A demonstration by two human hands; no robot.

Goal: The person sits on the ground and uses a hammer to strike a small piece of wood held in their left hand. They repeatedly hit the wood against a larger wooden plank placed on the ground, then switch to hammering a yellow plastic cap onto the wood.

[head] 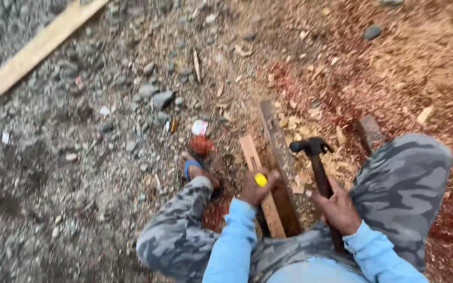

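Note:
My right hand (337, 205) grips the brown wooden handle of a claw hammer (314, 151), whose dark head points up and away from me. My left hand (255, 187) is closed on a small yellow object (260, 180) and rests on a narrow light wooden strip (260, 183). That strip lies beside a darker, longer wooden plank (279, 152) on the ground between my knees. I am crouched, with camouflage trousers and light blue sleeves in view.
My foot in a blue sandal (194, 169) rests on gravel at left. A red and white scrap (201, 137) lies ahead of it. A pale long board (43, 44) lies at top left. Reddish sawdust and chips cover the right; a wood block (370, 131) sits there.

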